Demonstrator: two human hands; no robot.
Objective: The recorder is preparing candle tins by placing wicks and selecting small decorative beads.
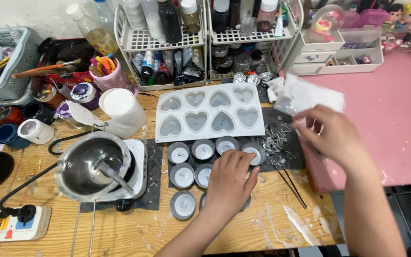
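Left hand (pixel 229 183): palm down, fingers spread over tealight cups (pixel 203 150).
Right hand (pixel 331 135): fingers pinching clear plastic bag (pixel 310 95), far right.

Two bare hands reached out over the worktop, one low and near, one farther right.

The left hand (pixel 229 183) lay palm down with its forearm running up from the near edge, fingers together and pointing far and slightly right, thumb tucked along the side. The right hand (pixel 331 135) was raised at the right, its forearm rising from the near right corner, fingers curled and blurred, pinched toward the far left.
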